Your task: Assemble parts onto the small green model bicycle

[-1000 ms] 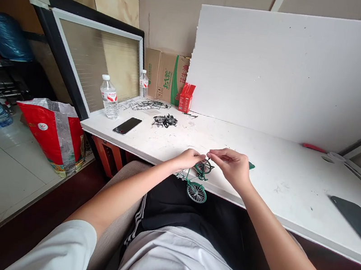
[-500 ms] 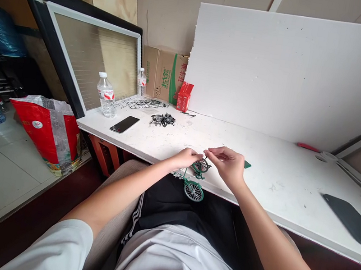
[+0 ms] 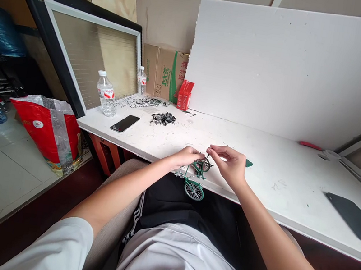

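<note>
A green model bicycle [image 3: 195, 185] with spoked wheels hangs over the table's front edge, one wheel toward my lap. My left hand [image 3: 188, 156] is closed on it near the upper wheel, its fingertips partly covering the frame. Just to the right, my right hand [image 3: 229, 163] pinches a small dark thin part [image 3: 208, 155] close to that upper wheel. The part is too small to make out fully, and I cannot tell whether it touches the bicycle.
On the white table [image 3: 263, 175] lie black plastic parts [image 3: 163, 118], a phone [image 3: 125, 123], a dark grey flat object [image 3: 355, 219] and a green piece [image 3: 249, 163]. Water bottles [image 3: 106, 96] and a red box [image 3: 185, 95] stand toward the back left. A white board [image 3: 280, 68] rises behind.
Both hands stay almost in place, still holding the bicycle and the small part. My right hand has shifted very slightly to the right; the view has tilted a little.
</note>
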`<act>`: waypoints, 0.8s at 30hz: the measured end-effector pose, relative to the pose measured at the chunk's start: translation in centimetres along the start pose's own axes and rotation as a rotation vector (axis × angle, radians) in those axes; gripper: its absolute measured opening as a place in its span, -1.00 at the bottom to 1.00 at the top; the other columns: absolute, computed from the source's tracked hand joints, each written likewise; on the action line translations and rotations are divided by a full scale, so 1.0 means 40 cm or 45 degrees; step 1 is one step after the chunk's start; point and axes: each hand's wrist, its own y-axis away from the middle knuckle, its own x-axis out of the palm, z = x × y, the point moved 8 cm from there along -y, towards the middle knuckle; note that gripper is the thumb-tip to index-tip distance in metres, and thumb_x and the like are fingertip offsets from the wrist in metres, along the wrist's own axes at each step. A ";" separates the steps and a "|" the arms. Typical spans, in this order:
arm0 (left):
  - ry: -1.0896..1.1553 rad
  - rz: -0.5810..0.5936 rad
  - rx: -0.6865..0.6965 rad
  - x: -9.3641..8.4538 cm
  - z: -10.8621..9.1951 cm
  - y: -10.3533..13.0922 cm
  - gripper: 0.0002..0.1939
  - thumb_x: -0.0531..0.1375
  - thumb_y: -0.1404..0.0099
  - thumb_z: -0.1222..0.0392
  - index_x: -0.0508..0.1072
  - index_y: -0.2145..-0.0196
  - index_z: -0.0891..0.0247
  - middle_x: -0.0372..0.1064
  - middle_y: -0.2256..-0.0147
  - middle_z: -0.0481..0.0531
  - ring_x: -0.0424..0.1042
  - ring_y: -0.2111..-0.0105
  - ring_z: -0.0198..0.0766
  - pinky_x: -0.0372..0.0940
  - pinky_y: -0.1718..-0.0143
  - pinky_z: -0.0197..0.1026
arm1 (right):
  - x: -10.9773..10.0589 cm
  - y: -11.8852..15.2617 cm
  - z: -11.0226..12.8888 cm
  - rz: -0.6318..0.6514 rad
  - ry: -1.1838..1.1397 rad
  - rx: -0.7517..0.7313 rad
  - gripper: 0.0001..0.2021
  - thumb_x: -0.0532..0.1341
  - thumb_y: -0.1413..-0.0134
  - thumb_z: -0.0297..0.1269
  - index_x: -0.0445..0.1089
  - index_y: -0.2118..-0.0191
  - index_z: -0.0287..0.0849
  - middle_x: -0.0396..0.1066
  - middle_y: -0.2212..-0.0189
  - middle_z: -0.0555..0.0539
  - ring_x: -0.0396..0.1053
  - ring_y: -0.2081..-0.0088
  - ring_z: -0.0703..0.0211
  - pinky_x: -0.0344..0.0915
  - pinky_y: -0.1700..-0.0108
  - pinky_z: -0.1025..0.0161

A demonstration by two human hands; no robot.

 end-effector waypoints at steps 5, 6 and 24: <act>0.030 0.007 -0.023 0.000 -0.010 0.009 -0.56 0.41 -0.23 -0.13 0.64 0.26 0.39 0.59 0.30 0.18 0.52 0.20 -0.10 0.35 -0.03 -0.03 | -0.002 -0.001 0.005 -0.003 0.049 0.012 -0.70 0.49 -0.12 0.02 0.63 0.27 -0.13 0.68 0.23 -0.17 0.65 0.24 -0.07 0.64 0.16 0.02; 0.037 0.007 -0.025 0.000 -0.012 0.011 -0.56 0.42 -0.22 -0.13 0.65 0.26 0.39 0.59 0.29 0.18 0.52 0.20 -0.10 0.35 -0.03 -0.04 | 0.000 -0.001 0.006 -0.002 0.052 0.018 -0.69 0.49 -0.12 0.03 0.63 0.25 -0.13 0.67 0.26 -0.16 0.65 0.25 -0.06 0.63 0.17 0.03; 0.138 0.199 -0.013 -0.012 -0.135 0.064 -0.42 0.52 -0.13 -0.13 0.69 0.01 0.32 0.60 -0.05 0.27 0.54 -0.04 0.00 0.33 -0.09 -0.08 | -0.013 -0.021 -0.050 0.133 -0.068 0.241 -0.38 -0.03 -0.39 0.38 0.46 0.01 -0.06 0.19 0.53 0.07 0.24 0.52 0.18 0.27 0.43 0.21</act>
